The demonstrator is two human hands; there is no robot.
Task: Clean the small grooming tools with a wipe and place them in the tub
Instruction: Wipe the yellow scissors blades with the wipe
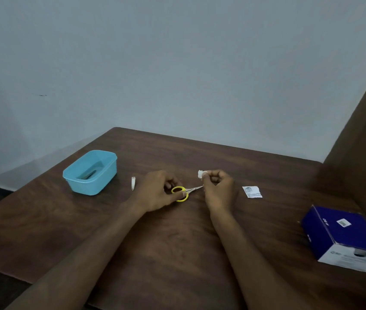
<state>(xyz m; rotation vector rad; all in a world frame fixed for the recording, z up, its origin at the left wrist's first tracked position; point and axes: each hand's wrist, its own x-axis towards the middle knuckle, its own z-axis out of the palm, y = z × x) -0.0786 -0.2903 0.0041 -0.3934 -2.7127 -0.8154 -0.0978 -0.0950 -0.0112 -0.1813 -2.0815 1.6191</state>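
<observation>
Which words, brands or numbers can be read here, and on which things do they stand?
None can be read for certain.
Blue box: white marks on top and print on its white end, too blurred.
White sachet: small print, too small.
Nail clipper, scissors, tub: no text visible.

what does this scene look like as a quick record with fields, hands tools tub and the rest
left hand: grips the yellow-handled scissors by the handles
right hand: pinches the white wipe near the scissor blade tips
nail clipper: lies on the table, between tub and left hand
tub: blue, open, a dark item inside, unclear what
sachet: white, flat, right of the right hand
box: blue and white, table's right edge
</observation>
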